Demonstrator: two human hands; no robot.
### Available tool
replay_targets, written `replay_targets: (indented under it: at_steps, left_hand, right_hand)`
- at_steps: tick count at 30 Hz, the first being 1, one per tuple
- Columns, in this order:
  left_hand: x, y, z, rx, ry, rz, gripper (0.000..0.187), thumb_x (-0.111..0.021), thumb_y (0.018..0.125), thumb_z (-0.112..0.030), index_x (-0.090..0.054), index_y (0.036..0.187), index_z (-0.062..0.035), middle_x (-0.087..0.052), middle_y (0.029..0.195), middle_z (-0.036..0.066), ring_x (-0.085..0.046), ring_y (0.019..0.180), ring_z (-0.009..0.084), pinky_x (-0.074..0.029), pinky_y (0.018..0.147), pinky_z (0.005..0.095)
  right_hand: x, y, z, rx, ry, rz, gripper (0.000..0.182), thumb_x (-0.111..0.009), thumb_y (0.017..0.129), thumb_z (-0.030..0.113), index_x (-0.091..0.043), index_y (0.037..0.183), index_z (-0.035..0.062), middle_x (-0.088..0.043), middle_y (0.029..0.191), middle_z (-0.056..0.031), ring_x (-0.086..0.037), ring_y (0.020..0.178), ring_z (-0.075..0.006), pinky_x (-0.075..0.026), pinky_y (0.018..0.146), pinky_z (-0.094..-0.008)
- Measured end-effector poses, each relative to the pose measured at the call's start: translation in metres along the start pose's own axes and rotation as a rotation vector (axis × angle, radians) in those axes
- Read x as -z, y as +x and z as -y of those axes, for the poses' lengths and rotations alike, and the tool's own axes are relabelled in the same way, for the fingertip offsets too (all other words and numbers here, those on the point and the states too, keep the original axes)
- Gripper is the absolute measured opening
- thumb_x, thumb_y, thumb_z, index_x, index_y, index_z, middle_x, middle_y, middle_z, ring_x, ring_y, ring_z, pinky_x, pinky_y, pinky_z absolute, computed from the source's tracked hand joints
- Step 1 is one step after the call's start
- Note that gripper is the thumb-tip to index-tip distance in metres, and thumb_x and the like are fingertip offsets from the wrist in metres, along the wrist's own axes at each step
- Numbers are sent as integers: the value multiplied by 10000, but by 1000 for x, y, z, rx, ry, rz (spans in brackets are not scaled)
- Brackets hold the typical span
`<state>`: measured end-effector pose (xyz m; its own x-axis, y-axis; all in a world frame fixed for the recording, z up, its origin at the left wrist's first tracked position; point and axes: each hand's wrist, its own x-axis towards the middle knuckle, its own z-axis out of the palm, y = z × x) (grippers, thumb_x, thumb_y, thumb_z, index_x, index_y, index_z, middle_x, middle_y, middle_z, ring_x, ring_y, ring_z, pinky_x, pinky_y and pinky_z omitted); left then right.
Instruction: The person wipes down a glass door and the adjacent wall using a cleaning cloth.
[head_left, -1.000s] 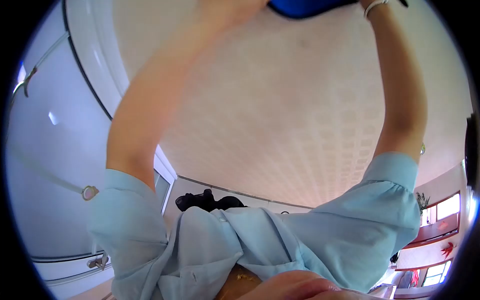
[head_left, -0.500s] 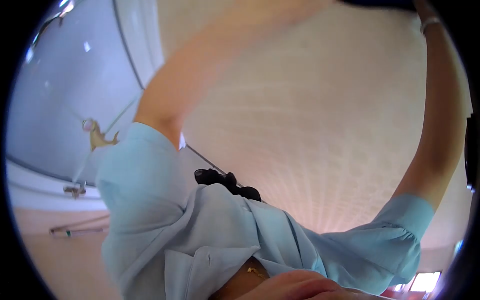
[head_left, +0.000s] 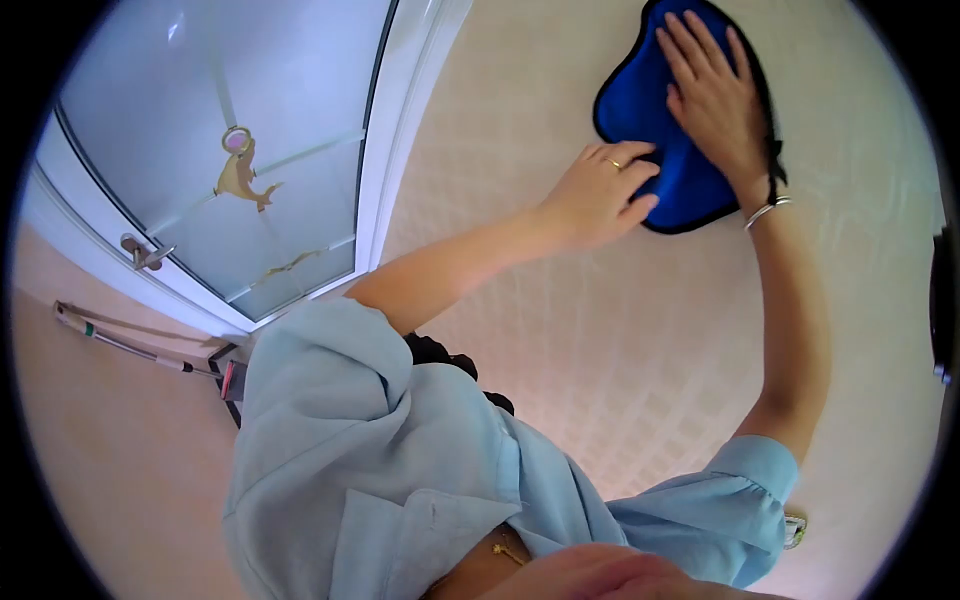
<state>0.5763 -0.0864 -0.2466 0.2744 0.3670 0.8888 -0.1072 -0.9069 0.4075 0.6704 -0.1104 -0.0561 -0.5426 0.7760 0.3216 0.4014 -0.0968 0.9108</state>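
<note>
A blue fabric piece (head_left: 630, 100) with black edging and a lobed outline lies at the upper right. My right hand (head_left: 715, 105) rests flat on it, palm down, fingers spread and stretched out. From the left comes my left hand (head_left: 600, 195), a ring on one finger. Its fingers are bent but apart, their tips touching the lower left edge of the blue fabric, with the thumb separate below. A small black tie (head_left: 777, 165) hangs at the fabric's right edge, close to my right wrist, which wears a bracelet (head_left: 766, 210).
To the left stands a white-framed glass door (head_left: 400, 150) with a gold seal-shaped ornament (head_left: 240, 178) and a metal handle (head_left: 147, 253). Below it a long-handled tool (head_left: 140, 350) leans. Pale patterned surface (head_left: 520, 310) stretches behind my arms. A dark object (head_left: 942, 300) shows at the right edge.
My hands and the blue fabric have come lower into view; earlier only a dark strip of it showed at the top. The door appears shifted and more fully visible.
</note>
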Motion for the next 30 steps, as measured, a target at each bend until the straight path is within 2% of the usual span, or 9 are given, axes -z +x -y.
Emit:
replay_targets:
  at_steps: [4, 7, 11, 13, 15, 16, 20, 25, 30]
  left_hand:
    - [19, 1, 7, 275, -512, -40, 373, -575, 923, -72, -506, 1284, -12, -488, 1284, 172, -517, 1202, 301, -461, 989, 409]
    - [13, 8, 13, 188, -542, -153, 401, -570, 914, -10, -475, 1303, -13, -477, 1259, 161, -518, 1187, 274, -456, 1005, 380]
    - [6, 31, 23, 23, -499, -398, 416, -537, 892, 45, -457, 1297, -5, -461, 1296, 176, -478, 1237, 301, -386, 1083, 387]
    - [3, 50, 21, -14, -534, -467, 498, -534, 856, 86, -438, 1336, -6, -443, 1389, 199, -407, 1344, 354, -323, 1139, 431]
    - [-12, 64, 31, -11, -354, -381, 596, -564, 858, 48, -394, 1425, -18, -411, 1478, 191, -310, 1435, 381, -256, 1183, 475]
    - [-20, 61, 38, 23, -182, -279, 598, -579, 912, -123, -389, 1476, -66, -396, 1532, 122, -227, 1488, 360, -186, 1205, 542]
    - [-37, 41, 55, -103, 51, -174, 558, -606, 913, -315, -499, 1411, -87, -431, 1510, 105, -235, 1497, 314, -125, 1191, 606]
    - [-40, 38, 61, -184, 131, -137, 512, -591, 918, -354, -537, 1372, -123, -415, 1521, 86, -255, 1491, 287, -134, 1190, 601]
    - [-43, 42, 62, -203, 131, -131, 526, -574, 921, -388, -539, 1377, -128, -382, 1555, 72, -276, 1480, 282, -135, 1190, 602]
  right_hand:
    - [-32, 3, 30, 47, 164, -57, 606, -645, 818, 200, -529, 1397, 63, -459, 1513, -54, -339, 1452, -210, -201, 1209, -478]
    - [-31, 7, 44, 45, 300, -110, 563, -591, 847, 137, -528, 1405, 98, -494, 1476, -70, -346, 1447, -221, -199, 1207, -491]
    - [-19, 11, 37, -109, 613, -209, 533, -525, 872, 36, -507, 1403, 81, -568, 1378, -117, -512, 1311, -282, -334, 1147, -469]
    - [-19, 2, 32, -140, 531, -244, 512, -512, 868, -18, -520, 1375, 53, -608, 1317, -124, -575, 1237, -301, -409, 1092, -458]
    - [-13, -3, 37, -182, 457, -179, 510, -520, 861, -22, -524, 1367, 37, -600, 1336, -122, -551, 1276, -287, -387, 1112, -458]
    - [-9, -8, 39, -175, 421, -124, 511, -521, 861, -21, -523, 1369, 35, -593, 1348, -119, -536, 1295, -278, -378, 1119, -457]
    - [8, -27, 50, -182, 313, 62, 549, -550, 850, 11, -507, 1397, 38, -526, 1437, -114, -448, 1386, -260, -317, 1161, -469]
    - [5, -36, 61, -228, 243, 137, 621, -583, 821, 46, -496, 1435, 93, -433, 1520, -124, -387, 1430, -288, -282, 1172, -499]
    - [2, -36, 60, -226, 197, 167, 614, -569, 842, 71, -499, 1450, 123, -445, 1507, -126, -391, 1427, -284, -272, 1176, -497]
